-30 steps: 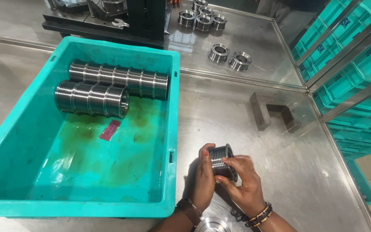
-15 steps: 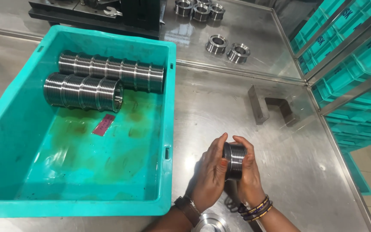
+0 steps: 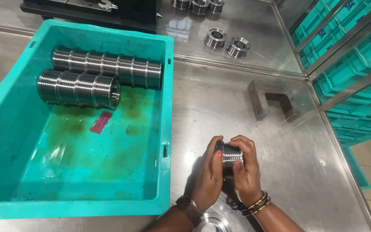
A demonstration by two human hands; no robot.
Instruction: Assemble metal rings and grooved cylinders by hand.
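On the steel table (image 3: pixel 220 107), left hand (image 3: pixel 208 176) and right hand (image 3: pixel 246 172) clasping ribbed metal ring (image 3: pixel 229 154), axis roughly upright.

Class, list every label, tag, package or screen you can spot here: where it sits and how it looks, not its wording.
Small tag: lies flat on the floor of the teal crate, just below the nearer row of ribbed metal rings; a slim magenta rectangle.
No screens or packages show.

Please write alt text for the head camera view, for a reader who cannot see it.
Both hands, left hand and right hand, hold a ribbed metal ring above a steel table. To the left, a teal crate contains two rows of similar rings.
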